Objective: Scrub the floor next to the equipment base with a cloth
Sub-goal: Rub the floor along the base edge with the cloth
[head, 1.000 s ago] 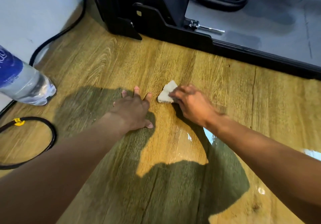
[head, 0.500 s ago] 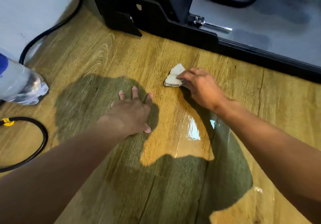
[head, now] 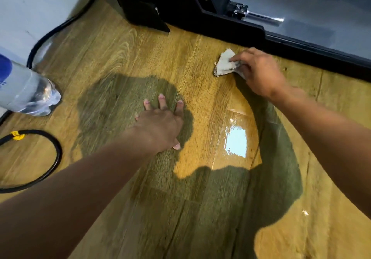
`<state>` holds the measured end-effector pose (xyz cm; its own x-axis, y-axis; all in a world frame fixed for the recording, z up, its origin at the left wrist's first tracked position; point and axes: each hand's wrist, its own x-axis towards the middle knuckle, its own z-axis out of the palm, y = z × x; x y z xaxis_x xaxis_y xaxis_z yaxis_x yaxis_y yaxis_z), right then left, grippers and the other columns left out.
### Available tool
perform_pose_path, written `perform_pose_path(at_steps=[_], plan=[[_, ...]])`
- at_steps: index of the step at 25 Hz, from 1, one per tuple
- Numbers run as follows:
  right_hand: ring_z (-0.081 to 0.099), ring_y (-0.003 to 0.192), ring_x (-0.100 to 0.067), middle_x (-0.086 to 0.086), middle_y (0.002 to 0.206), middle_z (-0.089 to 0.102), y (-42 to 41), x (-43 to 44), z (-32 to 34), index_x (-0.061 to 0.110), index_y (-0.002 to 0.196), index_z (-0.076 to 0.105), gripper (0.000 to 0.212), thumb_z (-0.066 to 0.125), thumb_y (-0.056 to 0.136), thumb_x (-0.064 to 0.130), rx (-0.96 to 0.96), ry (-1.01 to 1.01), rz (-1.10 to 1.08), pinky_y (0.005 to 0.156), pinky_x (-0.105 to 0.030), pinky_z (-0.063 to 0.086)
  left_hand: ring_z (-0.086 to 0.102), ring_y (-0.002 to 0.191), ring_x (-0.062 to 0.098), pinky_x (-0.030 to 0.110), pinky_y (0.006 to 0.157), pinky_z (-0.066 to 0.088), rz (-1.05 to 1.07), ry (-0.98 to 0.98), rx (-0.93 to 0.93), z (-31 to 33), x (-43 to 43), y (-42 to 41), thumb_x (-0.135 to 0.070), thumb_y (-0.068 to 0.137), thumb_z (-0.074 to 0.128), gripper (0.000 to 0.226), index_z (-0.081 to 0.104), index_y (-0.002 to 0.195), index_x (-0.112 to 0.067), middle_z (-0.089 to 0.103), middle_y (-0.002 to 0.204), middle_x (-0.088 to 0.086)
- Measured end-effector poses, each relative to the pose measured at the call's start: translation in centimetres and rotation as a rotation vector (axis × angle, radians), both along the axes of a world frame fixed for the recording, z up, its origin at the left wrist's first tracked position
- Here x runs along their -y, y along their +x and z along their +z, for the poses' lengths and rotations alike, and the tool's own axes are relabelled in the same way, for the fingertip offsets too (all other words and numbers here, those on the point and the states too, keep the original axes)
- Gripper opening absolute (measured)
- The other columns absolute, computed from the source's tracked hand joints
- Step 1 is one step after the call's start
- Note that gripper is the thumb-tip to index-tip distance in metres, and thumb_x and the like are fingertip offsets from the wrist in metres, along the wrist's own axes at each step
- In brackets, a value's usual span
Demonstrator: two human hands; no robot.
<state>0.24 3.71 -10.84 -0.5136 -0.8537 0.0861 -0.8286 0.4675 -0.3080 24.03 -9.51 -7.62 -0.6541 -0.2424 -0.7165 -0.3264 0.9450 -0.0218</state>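
Observation:
A small, crumpled white cloth (head: 224, 64) lies on the wooden floor (head: 112, 58), just in front of the black equipment base (head: 220, 25). My right hand (head: 259, 74) grips the cloth's right part and presses it to the floor; its fingers cover that side of the cloth. My left hand (head: 160, 124) lies flat on the floor with fingers spread, well to the left of and nearer than the cloth.
A clear plastic bottle (head: 28, 92) with a blue label stands at the left. A black cable (head: 50, 158) with a yellow tag loops on the floor below it. A wet, shiny patch (head: 236, 140) sits between my arms. The base's grey platform (head: 331, 13) fills the upper right.
My right hand has slid the cloth away from me and to the right, close to the equipment base. My left hand has stayed flat on the floor.

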Motion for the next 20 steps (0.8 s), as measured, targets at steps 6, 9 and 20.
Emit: perform_pose_path(at_steps=[6, 9, 20], plan=[[0.054, 0.11, -0.028, -0.008, 0.122, 0.057, 0.4, 0.2, -0.6, 0.017, 0.119, 0.06, 0.032, 0.057, 0.09, 0.005, -0.011, -0.044, -0.104, 0.096, -0.04, 0.046, -0.002, 0.135, 0.059, 0.061, 0.107, 0.03, 0.003, -0.004, -0.025, -0.7, 0.2, 0.3, -0.05, 0.084, 0.062, 0.11, -0.023, 0.146, -0.015, -0.021, 0.148, 0.033], [0.055, 0.109, -0.026, -0.007, 0.12, 0.058, 0.3, -1.5, -0.2, 0.018, 0.12, 0.059, 0.028, 0.055, 0.093, 0.015, -0.028, 0.024, 0.05, 0.092, -0.038, 0.046, -0.002, 0.135, 0.059, 0.062, 0.106, 0.031, 0.012, -0.019, -0.023, -1.1, 0.1, 0.1, -0.051, 0.083, 0.062, 0.112, -0.023, 0.146, -0.016, -0.02, 0.149, 0.032], [0.056, 0.106, -0.023, -0.007, 0.123, 0.054, 5.0, -4.2, 0.4, 0.017, 0.127, 0.054, 0.031, 0.047, 0.098, 0.022, 0.022, 0.036, -0.012, 0.084, -0.034, 0.051, -0.003, 0.137, 0.057, 0.061, 0.107, 0.03, 0.049, -0.048, -0.013, -0.8, -0.1, -0.1, -0.049, 0.083, 0.065, 0.112, -0.021, 0.148, -0.022, -0.02, 0.152, 0.027]])
